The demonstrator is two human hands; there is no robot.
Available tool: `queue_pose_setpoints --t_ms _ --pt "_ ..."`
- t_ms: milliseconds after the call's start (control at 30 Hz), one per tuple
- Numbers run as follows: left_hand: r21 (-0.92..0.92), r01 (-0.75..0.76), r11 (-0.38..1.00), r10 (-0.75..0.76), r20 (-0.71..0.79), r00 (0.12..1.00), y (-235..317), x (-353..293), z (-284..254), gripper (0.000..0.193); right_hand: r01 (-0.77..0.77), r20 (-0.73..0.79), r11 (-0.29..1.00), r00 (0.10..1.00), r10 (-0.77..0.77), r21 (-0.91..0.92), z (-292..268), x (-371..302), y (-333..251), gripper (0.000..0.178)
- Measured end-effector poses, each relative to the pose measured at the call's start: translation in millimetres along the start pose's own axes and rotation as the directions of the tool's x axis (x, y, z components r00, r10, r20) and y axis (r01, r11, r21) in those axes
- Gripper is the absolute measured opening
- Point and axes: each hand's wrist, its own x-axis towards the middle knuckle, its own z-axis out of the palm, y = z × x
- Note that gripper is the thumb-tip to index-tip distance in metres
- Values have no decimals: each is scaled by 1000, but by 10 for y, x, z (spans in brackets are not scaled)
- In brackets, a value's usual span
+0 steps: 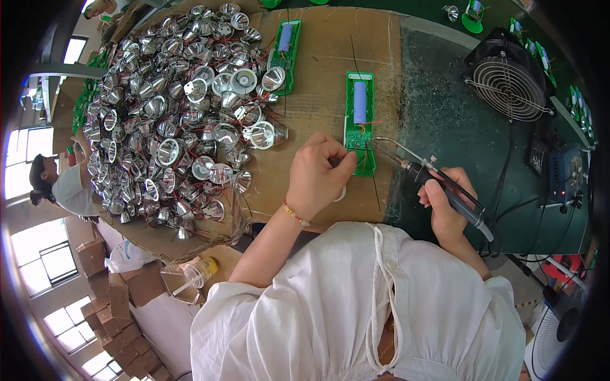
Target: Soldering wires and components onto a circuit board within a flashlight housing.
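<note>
My right hand [450,202] grips a soldering iron [438,184] with a thin metal feed tube along it. Its tip reaches the lower part of a green circuit board [358,141], which sits in an upright green plastic housing [349,108] with a blue cylindrical battery [360,103]. Thin dark wires stick out from the housing's ends. My left hand [316,170] is closed in a pinch at the board's lower left edge; what its fingertips hold is hidden. A pale curved rim shows just under that palm.
A big heap of silver lamp reflectors [168,152] with red wires covers the left side. Another green housing [281,60] lies beside it on the cardboard [324,57]. On the right stand a fan with a wire grille [508,89] and a blue control box [565,178] with cables.
</note>
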Motion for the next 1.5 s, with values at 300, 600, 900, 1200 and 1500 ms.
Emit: queue_pose_setpoints --t_ms 300,600,900,1200,1500 --pt "158 -275 948 305 -223 926 140 -120 -43 14 11 -21 999 1000 -12 -32 -63 -8 2 17" --pt "500 -367 785 414 18 910 73 -208 95 11 59 21 996 998 -58 -67 -69 -13 26 16" --pt "104 -104 989 121 -167 979 29 -149 -11 9 82 110 993 991 -72 -84 8 45 35 15" --pt "283 -212 935 297 -303 906 25 -109 -48 9 90 116 991 990 -78 -99 47 87 11 15" --pt "226 -149 963 209 -272 939 2 -88 21 8 64 109 993 993 -54 -97 98 101 26 15"
